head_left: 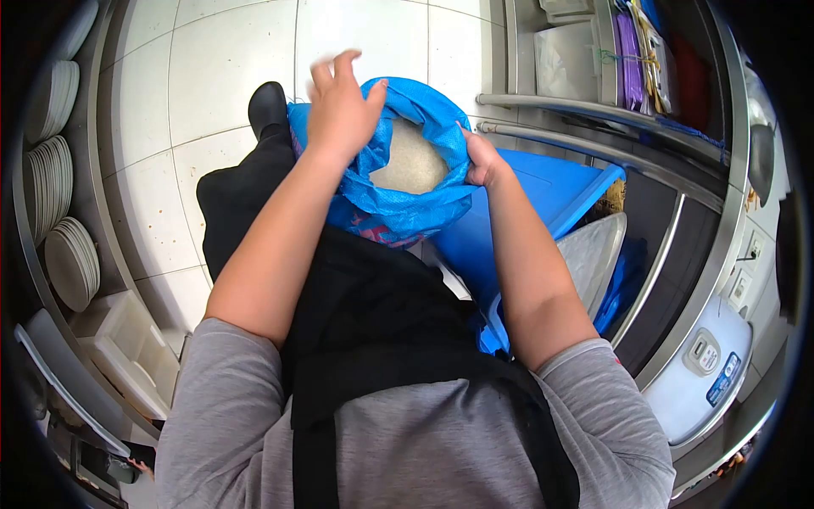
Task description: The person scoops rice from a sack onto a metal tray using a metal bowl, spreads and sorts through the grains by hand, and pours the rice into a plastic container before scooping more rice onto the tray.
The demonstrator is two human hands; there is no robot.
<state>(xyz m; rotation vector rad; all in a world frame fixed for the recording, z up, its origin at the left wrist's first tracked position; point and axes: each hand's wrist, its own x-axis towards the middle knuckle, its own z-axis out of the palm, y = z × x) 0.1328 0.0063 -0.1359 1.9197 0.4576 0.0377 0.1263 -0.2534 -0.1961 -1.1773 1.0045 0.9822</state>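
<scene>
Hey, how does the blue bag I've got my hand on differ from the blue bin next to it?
The bag is crinkled and pliable, while the bin looks smooth and stiff. The bag has a rounded open mouth showing pale grains, whereas the bin shows a flat, straight-edged top. Your right hand grips the bag's rim; the bin just sits behind your right forearm. Both are blue.

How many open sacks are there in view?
1: the blue sack, its mouth between the left hand and the right hand, which holds it. Others may be hidden.
</scene>
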